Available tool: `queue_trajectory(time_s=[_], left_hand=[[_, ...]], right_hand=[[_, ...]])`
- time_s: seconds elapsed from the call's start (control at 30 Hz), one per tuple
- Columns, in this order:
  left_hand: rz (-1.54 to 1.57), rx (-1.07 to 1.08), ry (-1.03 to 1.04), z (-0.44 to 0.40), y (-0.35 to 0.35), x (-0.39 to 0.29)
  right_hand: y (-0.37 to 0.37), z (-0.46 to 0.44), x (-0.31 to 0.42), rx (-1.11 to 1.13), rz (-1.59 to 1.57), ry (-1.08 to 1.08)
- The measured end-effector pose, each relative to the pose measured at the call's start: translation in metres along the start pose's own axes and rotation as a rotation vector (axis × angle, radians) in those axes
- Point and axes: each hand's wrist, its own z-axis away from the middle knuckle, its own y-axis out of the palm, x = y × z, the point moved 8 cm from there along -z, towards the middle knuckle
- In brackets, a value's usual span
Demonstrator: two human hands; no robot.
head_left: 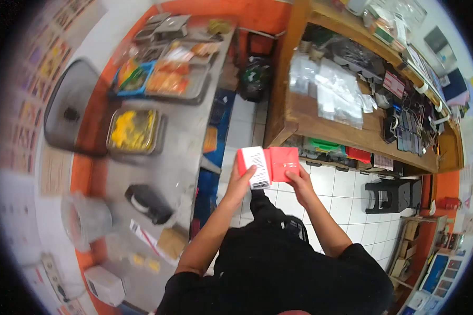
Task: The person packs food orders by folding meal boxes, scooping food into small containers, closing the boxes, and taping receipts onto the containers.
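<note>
1 head-worn camera looks forward and down over the hands.

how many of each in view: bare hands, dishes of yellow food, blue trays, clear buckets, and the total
Bare hands: 2 (left hand, right hand)
Dish of yellow food: 1
Blue tray: 1
Clear bucket: 1
Total: 5

Workroom: one grey-topped table, white tiled floor, orange-and-white walls.
Along the table's wall side: orange lower band, white above, hung with printed sheets, plus a power strip near one end. Near the table's far end: black bin, lined with a dark bag. Across the floor from the table: wooden shelf unit, open-fronted, loaded; black plastic stool; slatted rack. Light: bright on the tiles.
</note>
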Motion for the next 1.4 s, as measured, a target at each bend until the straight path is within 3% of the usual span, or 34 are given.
queue_trajectory(time_s=[0.13, 0.2, 0.4, 0.5, 0.53, 0.6, 0.63, 0.7, 0.8, 0.87, 0.93, 0.97, 1.03, 1.1, 1.13, 1.17, 1.2, 1.23, 1.27, 1.3, 1.33, 1.4], left_hand=[[-0.203, 0.215, -0.173, -0.131, 0.111, 0.027], [-0.074, 0.309, -0.151, -0.2, 0.153, 0.063], [-0.138, 0.307, -0.137, -0.284, 0.215, 0.085], [-0.49, -0.016, 0.098, -0.283, 0.2, 0.061], [-0.494, -0.02, 0.097, -0.281, 0.199, 0.062], [-0.671, -0.148, 0.244, -0.27, 0.194, 0.046], [-0.672, -0.159, 0.244, -0.269, 0.192, 0.044], [-0.567, -0.21, 0.162, -0.265, 0.18, 0.047], [-0.325, -0.27, 0.202, -0.259, 0.161, 0.051], [0.021, -0.166, 0.153, -0.248, 0.154, 0.056], [0.265, -0.112, 0.145, -0.214, 0.141, 0.037], [0.334, -0.158, 0.141, -0.192, 0.125, 0.024], [0.414, -0.271, 0.184, -0.148, 0.074, 0.006], [0.236, -0.484, 0.195, -0.106, 0.018, -0.005], [-0.129, -0.728, 0.249, -0.078, -0.02, -0.009], [-0.445, -1.014, 0.462, -0.04, -0.044, -0.024], [-0.605, -1.149, 0.575, -0.001, -0.056, -0.048], [-0.77, -1.309, 0.667, 0.04, -0.066, -0.071], [-1.007, -1.004, 0.695, 0.052, -0.062, -0.093], [-1.22, -0.679, 0.705, 0.063, -0.057, -0.099], [-1.211, -0.703, 0.7, 0.086, -0.082, -0.089], [-0.794, -0.421, 0.301, 0.102, -0.138, -0.023]], right_hand=[[-0.118, -0.084, 0.041, -0.216, 0.008, -0.081], [-0.161, -0.121, 0.064, -0.289, 0.05, -0.061], [-0.213, -0.187, 0.092, -0.281, 0.057, -0.01], [-0.218, -0.183, 0.099, -0.329, 0.081, 0.021], [-0.22, -0.183, 0.096, -0.325, 0.077, 0.025], [-0.247, -0.175, 0.097, -0.576, 0.057, -0.072], [-0.25, -0.175, 0.093, -0.566, 0.058, -0.068], [-0.264, -0.145, 0.112, -0.904, 0.174, -0.457], [-0.216, -0.121, 0.114, -0.931, 0.212, -0.491], [-0.172, -0.129, 0.102, -0.746, 0.276, -0.436], [-0.078, -0.13, 0.112, -0.35, 0.51, -0.476], [-0.059, -0.144, 0.081, -0.117, 0.235, -0.309], [-0.007, -0.146, 0.047, 0.147, 0.154, -0.119], [0.041, -0.142, 0.025, 0.281, 0.181, -0.028], [0.062, -0.139, 0.012, 0.355, 0.283, -0.025], [0.08, -0.135, 0.0, 0.419, 0.384, -0.028], [0.115, -0.119, 0.01, 0.596, 0.766, -0.176], [0.147, -0.098, 0.011, 0.79, 0.81, -0.214], [0.176, -0.078, 0.005, 0.982, 0.852, -0.249], [0.196, -0.07, -0.003, 1.003, 0.86, -0.254], [0.212, -0.057, -0.019, 1.088, 0.882, -0.17], [0.24, -0.03, -0.044, 1.186, 0.922, -0.081]])
